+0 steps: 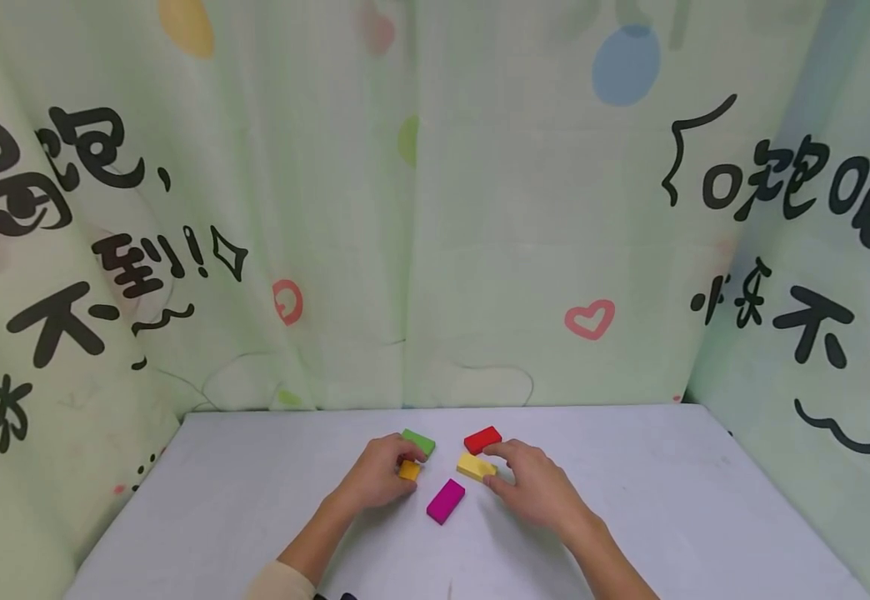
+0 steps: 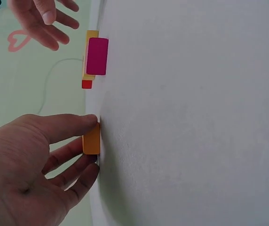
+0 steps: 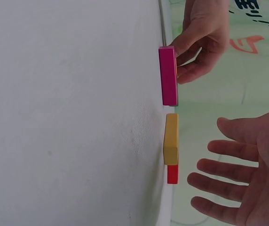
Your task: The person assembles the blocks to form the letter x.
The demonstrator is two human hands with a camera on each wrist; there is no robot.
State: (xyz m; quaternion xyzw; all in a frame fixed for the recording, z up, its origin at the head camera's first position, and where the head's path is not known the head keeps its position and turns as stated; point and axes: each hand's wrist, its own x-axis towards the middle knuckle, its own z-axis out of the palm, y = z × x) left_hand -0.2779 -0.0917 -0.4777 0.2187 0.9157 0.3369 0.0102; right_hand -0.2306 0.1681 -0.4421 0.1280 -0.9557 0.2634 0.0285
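My left hand (image 1: 379, 472) is at an orange block (image 1: 408, 470), pinching it between thumb and fingers. The left wrist view shows the thumb at one end of this orange block (image 2: 91, 139) and fingers at the other. Just beyond that hand lies a green block (image 1: 419, 442). My right hand (image 1: 539, 485) has its fingers spread beside a yellow block (image 1: 475, 467); in the right wrist view, the hand (image 3: 240, 172) is apart from the yellow block (image 3: 171, 139). Behind the yellow one is a red block (image 1: 482, 439). A magenta block (image 1: 446, 502) lies between the hands, nearer to me.
All the blocks are on a white table (image 1: 255, 467). A pale green printed curtain (image 1: 480, 208) with black lettering and coloured shapes stands behind the table and along both sides.
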